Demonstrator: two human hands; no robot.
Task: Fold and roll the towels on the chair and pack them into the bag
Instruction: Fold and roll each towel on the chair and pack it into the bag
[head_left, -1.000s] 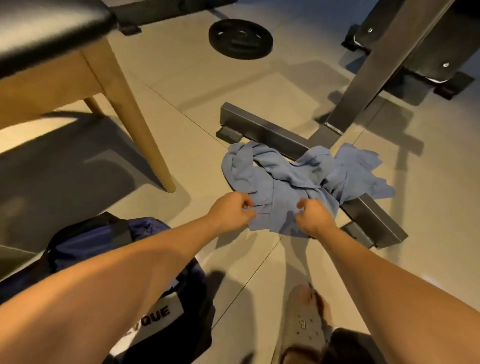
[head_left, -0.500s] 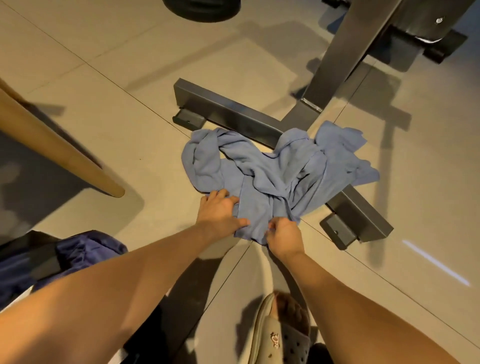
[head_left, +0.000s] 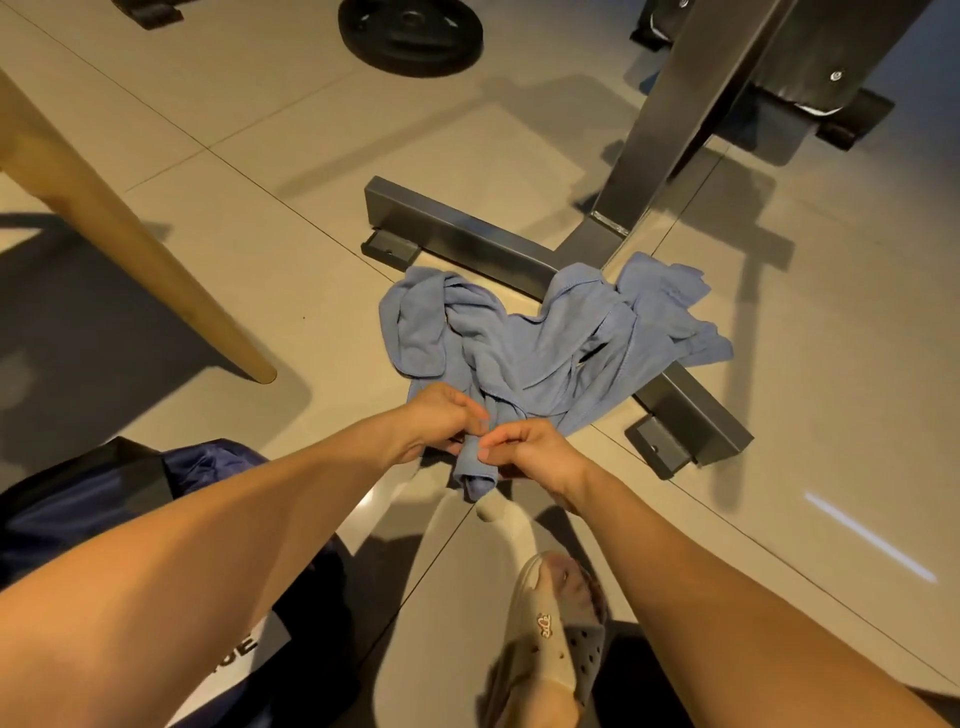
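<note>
1. Wooden chair leg (head_left: 130, 270), far left, slanting down to the tiled floor (head_left: 260, 156); the seat is out of view.
2. Navy bag (head_left: 93, 514), lower left on the floor, partly under the left forearm. It has a white label and dark fabric bunched at its top. Whether anything is packed inside cannot be told.
3. Black weight plate (head_left: 410, 34), top centre, flat on the floor, well apart from the work.
4. Left hand (head_left: 441, 423): fingers (head_left: 467, 410) curled, pinching the towel's near edge.
5. Blue towel (head_left: 545, 358): one crumpled heap on the floor.
   - Its far side is draped over the steel bar.
   - Its long axis runs left to right.
   - Its bulk lies ahead of both hands, away from the person.
   - Its near corner is gathered into a short tail between the hands.
6. Right hand (head_left: 535, 454): fingers (head_left: 498, 439) pinching that same gathered corner, just beside the left hand. Neither hand is nearer. A pull towards the person would likely free the cloth from the bar. The bag lies on the left arm's side.
7. Grey steel bar (head_left: 467, 241), the base of a gym frame, running under the towel.
8. Beige sandal (head_left: 561, 639), bottom centre, worn on a foot.
</note>
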